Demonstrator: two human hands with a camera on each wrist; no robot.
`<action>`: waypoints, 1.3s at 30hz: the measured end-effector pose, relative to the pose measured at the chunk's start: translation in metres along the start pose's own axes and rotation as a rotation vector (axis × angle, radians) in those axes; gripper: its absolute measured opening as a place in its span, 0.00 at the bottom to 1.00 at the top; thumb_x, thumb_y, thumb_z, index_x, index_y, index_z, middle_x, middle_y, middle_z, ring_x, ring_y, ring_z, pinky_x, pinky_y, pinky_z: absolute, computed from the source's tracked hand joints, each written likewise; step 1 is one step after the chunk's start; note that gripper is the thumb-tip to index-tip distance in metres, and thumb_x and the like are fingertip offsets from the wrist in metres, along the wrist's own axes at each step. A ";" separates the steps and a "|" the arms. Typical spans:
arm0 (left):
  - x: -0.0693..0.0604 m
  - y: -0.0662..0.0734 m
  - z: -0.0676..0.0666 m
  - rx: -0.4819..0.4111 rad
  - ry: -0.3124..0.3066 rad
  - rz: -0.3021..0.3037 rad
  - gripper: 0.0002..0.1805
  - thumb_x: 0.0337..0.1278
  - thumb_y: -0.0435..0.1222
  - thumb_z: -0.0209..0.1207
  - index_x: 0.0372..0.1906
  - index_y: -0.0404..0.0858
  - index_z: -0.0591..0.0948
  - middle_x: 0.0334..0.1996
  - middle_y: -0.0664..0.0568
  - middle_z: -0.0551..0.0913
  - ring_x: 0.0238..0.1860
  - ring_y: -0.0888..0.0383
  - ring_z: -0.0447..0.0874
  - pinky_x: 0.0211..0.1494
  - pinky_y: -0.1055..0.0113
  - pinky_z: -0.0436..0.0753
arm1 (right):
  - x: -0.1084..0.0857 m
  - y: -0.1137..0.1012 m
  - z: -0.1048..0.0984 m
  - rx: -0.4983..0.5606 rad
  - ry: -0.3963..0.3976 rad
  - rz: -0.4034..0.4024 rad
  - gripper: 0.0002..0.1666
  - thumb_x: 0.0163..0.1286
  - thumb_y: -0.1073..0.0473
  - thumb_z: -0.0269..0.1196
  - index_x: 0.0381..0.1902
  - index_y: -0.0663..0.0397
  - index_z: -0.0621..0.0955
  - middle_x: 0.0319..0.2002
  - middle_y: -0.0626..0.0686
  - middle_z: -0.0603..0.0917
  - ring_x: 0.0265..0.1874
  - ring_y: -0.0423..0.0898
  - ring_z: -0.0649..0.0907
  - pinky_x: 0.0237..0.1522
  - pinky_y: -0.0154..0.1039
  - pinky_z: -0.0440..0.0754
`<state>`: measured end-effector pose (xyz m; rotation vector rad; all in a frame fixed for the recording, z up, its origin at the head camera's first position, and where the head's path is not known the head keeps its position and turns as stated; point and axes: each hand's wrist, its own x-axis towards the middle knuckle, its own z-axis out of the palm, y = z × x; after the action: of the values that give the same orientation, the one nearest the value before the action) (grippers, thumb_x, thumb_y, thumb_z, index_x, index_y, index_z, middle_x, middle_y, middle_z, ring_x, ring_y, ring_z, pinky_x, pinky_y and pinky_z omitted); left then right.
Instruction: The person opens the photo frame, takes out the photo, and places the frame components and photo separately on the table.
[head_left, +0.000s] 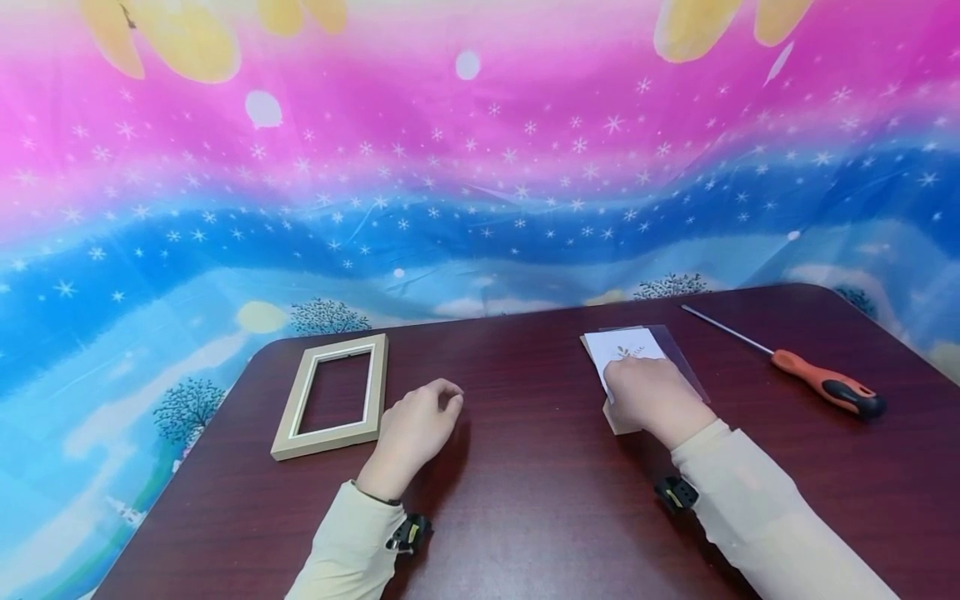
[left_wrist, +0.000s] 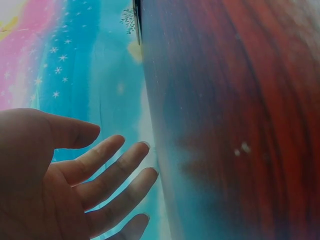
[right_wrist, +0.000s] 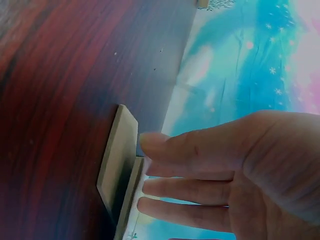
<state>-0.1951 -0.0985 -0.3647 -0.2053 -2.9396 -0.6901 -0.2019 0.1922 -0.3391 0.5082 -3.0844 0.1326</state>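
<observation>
My right hand (head_left: 652,396) is over a white card (head_left: 626,342) printed with a small plant motif. A clear sheet (head_left: 678,354) shows beyond the card's right side, and a tan board (head_left: 621,419) sticks out below. In the right wrist view, the fingertips and thumb of that hand (right_wrist: 210,175) are at the edge of the stack, with the fingers mostly straight. Two brown board pieces (right_wrist: 119,160) show there. Holding nothing, my left hand (head_left: 420,425) hovers loosely bent beside a pale wooden picture frame (head_left: 378,383); its fingers look spread and relaxed in the left wrist view.
A screwdriver (head_left: 825,379) with an orange and black handle lies at the right of the dark red-brown table (head_left: 510,500). Behind the table's far edge hangs a pink and blue snowflake cloth (head_left: 465,183).
</observation>
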 end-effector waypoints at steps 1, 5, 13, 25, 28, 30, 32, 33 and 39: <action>0.000 0.000 0.000 -0.002 0.002 0.000 0.10 0.70 0.42 0.56 0.48 0.47 0.85 0.42 0.54 0.87 0.29 0.58 0.80 0.28 0.62 0.75 | 0.000 0.000 0.000 -0.005 0.010 -0.002 0.10 0.55 0.66 0.60 0.17 0.53 0.74 0.20 0.50 0.77 0.21 0.47 0.71 0.24 0.47 0.71; 0.000 0.000 0.000 -0.006 0.005 0.009 0.10 0.69 0.42 0.56 0.48 0.47 0.85 0.42 0.54 0.87 0.27 0.59 0.78 0.27 0.62 0.74 | 0.000 -0.002 0.001 -0.022 0.048 0.002 0.08 0.53 0.66 0.60 0.18 0.54 0.75 0.22 0.52 0.79 0.21 0.48 0.75 0.25 0.51 0.75; 0.000 -0.001 0.000 0.001 0.004 0.005 0.11 0.70 0.43 0.56 0.48 0.47 0.85 0.41 0.54 0.87 0.25 0.59 0.76 0.26 0.62 0.73 | 0.001 -0.004 0.000 0.001 0.061 0.051 0.08 0.52 0.69 0.58 0.17 0.54 0.74 0.20 0.52 0.74 0.20 0.50 0.72 0.21 0.49 0.73; 0.000 -0.001 -0.001 0.008 0.010 0.004 0.11 0.70 0.43 0.56 0.47 0.46 0.85 0.40 0.54 0.87 0.27 0.58 0.79 0.26 0.61 0.75 | -0.001 -0.019 -0.015 0.083 0.249 0.113 0.05 0.60 0.66 0.62 0.29 0.58 0.86 0.20 0.52 0.81 0.18 0.49 0.77 0.16 0.50 0.74; 0.000 -0.001 -0.001 0.009 0.011 0.003 0.10 0.70 0.43 0.56 0.47 0.46 0.85 0.40 0.53 0.87 0.28 0.57 0.80 0.27 0.61 0.75 | -0.002 -0.022 -0.018 0.089 0.299 0.110 0.07 0.61 0.65 0.63 0.34 0.58 0.87 0.24 0.54 0.84 0.18 0.49 0.78 0.14 0.49 0.73; 0.000 -0.001 -0.001 0.008 0.011 0.001 0.10 0.70 0.42 0.56 0.47 0.46 0.85 0.41 0.53 0.87 0.28 0.57 0.80 0.27 0.61 0.75 | -0.003 -0.024 -0.020 0.102 0.326 0.113 0.08 0.63 0.65 0.63 0.37 0.56 0.88 0.24 0.54 0.84 0.18 0.49 0.78 0.13 0.47 0.73; 0.000 -0.001 -0.001 0.010 0.011 0.000 0.10 0.70 0.43 0.56 0.47 0.46 0.85 0.41 0.53 0.87 0.28 0.57 0.80 0.27 0.61 0.75 | -0.005 -0.025 -0.023 0.122 0.340 0.123 0.11 0.64 0.64 0.63 0.42 0.55 0.89 0.23 0.53 0.84 0.16 0.49 0.76 0.13 0.45 0.72; 0.000 -0.001 -0.001 0.010 0.010 -0.001 0.11 0.70 0.43 0.56 0.47 0.46 0.85 0.41 0.53 0.87 0.28 0.57 0.80 0.27 0.61 0.75 | -0.005 -0.026 -0.025 0.136 0.343 0.128 0.13 0.64 0.64 0.63 0.44 0.54 0.88 0.22 0.52 0.83 0.15 0.49 0.75 0.12 0.44 0.71; 0.000 -0.001 -0.001 0.016 0.009 -0.002 0.11 0.70 0.43 0.56 0.47 0.46 0.85 0.42 0.53 0.87 0.30 0.55 0.82 0.27 0.60 0.76 | -0.010 -0.024 -0.034 0.156 0.381 0.156 0.16 0.66 0.64 0.58 0.49 0.56 0.87 0.22 0.55 0.84 0.11 0.48 0.73 0.09 0.41 0.67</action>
<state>-0.1952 -0.1002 -0.3639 -0.1979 -2.9361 -0.6658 -0.1847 0.1759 -0.3031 0.2116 -2.7466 0.4208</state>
